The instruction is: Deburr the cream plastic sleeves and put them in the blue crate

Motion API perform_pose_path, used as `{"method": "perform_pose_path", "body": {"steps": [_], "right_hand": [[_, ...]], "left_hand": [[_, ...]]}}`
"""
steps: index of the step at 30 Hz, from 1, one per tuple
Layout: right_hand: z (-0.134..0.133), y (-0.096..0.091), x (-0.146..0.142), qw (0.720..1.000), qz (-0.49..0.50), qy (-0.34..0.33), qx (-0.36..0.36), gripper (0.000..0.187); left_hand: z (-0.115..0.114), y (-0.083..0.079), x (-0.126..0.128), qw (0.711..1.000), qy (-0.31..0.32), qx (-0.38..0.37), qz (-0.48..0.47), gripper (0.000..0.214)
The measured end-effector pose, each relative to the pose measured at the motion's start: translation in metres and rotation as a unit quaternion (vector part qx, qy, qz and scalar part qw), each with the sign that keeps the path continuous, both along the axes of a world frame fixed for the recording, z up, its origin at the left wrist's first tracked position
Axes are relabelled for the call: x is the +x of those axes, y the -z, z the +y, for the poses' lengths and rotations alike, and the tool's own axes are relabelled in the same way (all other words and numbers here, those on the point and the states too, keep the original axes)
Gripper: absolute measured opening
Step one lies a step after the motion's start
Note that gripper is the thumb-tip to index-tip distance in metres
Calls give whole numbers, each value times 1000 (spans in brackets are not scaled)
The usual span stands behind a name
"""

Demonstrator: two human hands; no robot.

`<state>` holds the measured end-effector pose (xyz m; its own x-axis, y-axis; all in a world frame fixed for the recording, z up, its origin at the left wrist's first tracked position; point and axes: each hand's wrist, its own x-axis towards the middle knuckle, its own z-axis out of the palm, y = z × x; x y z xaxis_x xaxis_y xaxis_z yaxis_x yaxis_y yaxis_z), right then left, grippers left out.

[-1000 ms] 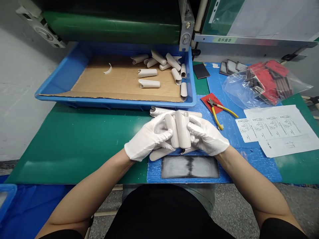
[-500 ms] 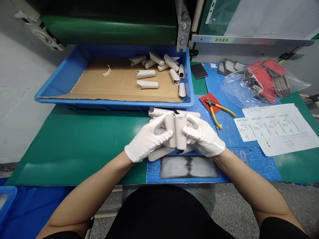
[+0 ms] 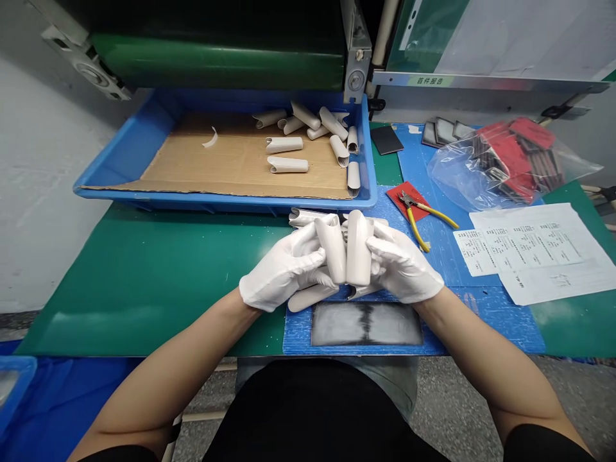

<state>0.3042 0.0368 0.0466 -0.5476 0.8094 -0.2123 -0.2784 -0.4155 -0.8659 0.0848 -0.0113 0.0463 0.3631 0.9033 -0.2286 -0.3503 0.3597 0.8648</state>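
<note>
My left hand, in a white glove, grips one white curved plastic shell, which tilts to the left at its top. A second white plastic shell stands nearly upright in my right hand, also gloved. The two shells are side by side, their lower ends close together. Beneath and behind my hands lie more white shells, such as one at the lower left and one at the upper left. A dark rectangular pad with a grey, worn face lies just in front of me.
Behind my hands, a blue tray lined with cardboard holds several white shells under a green roller. To the right are yellow-handled cutters on a red square, paper sheets and a clear bag of red and dark pads.
Both shells have turned in my fingers: the left one leans more, and the right one now shows a ribbed, rounded top. My right hand has shifted slightly right.
</note>
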Motion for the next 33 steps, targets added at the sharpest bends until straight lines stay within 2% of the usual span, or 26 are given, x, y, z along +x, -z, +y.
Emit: {"method": "perform_pose_path", "body": {"steps": [5, 8, 11, 16, 20, 25, 27, 29, 31, 33], "right_hand": [[0, 1, 1, 999, -23, 0, 22, 43], [-1, 4, -1, 996, -59, 5, 67, 49], [-1, 6, -1, 990, -94, -2, 106, 46], [-1, 9, 1, 984, -130, -6, 125, 39], [-1, 11, 2, 981, -126, 5, 146, 40], [1, 17, 2, 983, -131, 26, 123, 46], [1, 19, 1, 984, -129, 30, 121, 52], [-2, 19, 0, 976, -147, 45, 156, 56], [-7, 17, -2, 953, -183, 83, 225, 52], [-12, 15, 0, 918, -220, 125, 306, 40]], "left_hand": [[1, -5, -2, 1000, 10, 2, -24, 61], [1, -3, -3, 1000, 14, 10, -19, 58], [0, 1, -3, 1000, 16, 3, -23, 54], [0, 5, -3, 1000, 11, -19, -18, 50], [1, 5, -5, 999, 30, -24, -21, 52], [1, 3, -4, 999, 30, -10, 8, 61], [0, 2, 0, 999, 7, 14, 37, 64], [-1, 1, 4, 995, -36, 56, 76, 72], [-3, 2, 7, 980, -90, 107, 141, 75], [-5, 3, 8, 962, -118, 145, 201, 69]]}}
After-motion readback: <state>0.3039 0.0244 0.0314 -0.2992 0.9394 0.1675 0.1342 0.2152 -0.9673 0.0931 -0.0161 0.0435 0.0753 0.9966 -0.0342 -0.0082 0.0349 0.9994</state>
